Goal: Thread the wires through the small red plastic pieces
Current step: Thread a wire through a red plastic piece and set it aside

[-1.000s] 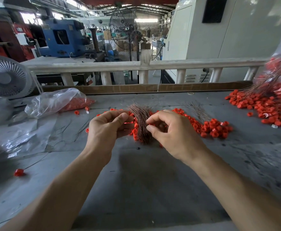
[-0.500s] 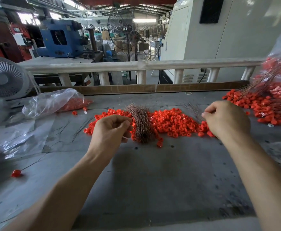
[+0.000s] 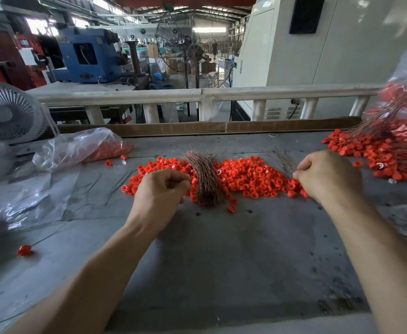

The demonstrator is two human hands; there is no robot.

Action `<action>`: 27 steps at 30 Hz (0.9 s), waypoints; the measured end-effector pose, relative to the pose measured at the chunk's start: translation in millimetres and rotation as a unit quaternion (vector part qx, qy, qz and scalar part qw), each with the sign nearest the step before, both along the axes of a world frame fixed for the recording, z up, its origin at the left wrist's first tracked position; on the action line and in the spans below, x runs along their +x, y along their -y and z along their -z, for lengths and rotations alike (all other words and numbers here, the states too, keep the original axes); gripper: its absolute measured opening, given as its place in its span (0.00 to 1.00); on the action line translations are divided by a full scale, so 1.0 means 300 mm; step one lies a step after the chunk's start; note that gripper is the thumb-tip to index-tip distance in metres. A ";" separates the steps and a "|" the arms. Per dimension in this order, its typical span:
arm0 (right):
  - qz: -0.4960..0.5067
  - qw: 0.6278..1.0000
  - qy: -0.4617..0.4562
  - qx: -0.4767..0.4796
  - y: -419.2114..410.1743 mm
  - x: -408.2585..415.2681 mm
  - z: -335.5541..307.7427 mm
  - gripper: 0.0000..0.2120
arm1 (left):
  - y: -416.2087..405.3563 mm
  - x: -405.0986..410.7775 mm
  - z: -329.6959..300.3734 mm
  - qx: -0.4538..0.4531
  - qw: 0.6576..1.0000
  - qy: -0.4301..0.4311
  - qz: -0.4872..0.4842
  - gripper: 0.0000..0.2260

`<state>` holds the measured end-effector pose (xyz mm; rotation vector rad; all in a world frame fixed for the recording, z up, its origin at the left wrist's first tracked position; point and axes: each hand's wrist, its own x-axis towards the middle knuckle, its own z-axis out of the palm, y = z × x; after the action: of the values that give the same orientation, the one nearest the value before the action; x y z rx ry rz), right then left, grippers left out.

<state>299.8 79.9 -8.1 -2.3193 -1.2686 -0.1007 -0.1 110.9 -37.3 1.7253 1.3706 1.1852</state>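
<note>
The red plastic pieces (image 3: 245,175) lie heaped mid-table, the copper wire bundle (image 3: 206,179) draped across them. Left of that bundle, the left hand (image 3: 160,191) curls, fingertips pinched together; on what, I cannot tell. Right of the bundle, at the heap's end, the right hand (image 3: 327,175) pinches among the pieces. Best to lift a single piece, hole facing the wire.

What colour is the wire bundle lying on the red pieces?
Coppery brown wire bundle; head view.
</note>
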 end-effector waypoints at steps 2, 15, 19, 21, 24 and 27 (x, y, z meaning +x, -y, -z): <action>-0.005 1.000 0.011 0.002 0.000 -0.007 0.000 0.01 | -0.002 0.000 0.005 0.004 1.000 -0.016 -0.003 0.07; -0.011 0.994 0.088 0.056 -0.013 -0.014 0.008 0.07 | -0.011 0.005 0.017 0.021 0.997 -0.072 -0.005 0.07; -0.170 0.976 -0.012 0.134 -0.003 -0.118 0.007 0.03 | -0.009 0.010 0.023 0.033 0.995 -0.098 0.003 0.04; -0.265 0.956 -0.051 0.114 0.005 -0.188 0.017 0.02 | -0.011 0.009 0.025 0.036 0.994 -0.107 0.004 0.05; -0.355 0.929 -0.044 0.093 0.008 -0.275 0.040 0.06 | -0.011 0.007 0.028 0.036 0.992 -0.121 0.006 0.05; -0.383 0.918 -0.007 0.107 0.001 -0.329 0.060 0.08 | -0.009 0.007 0.031 0.038 0.991 -0.124 0.011 0.06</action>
<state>201.0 79.4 -26.2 -1.5033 -1.9481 0.0414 2.1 113.7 -46.4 1.9913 1.4605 1.0495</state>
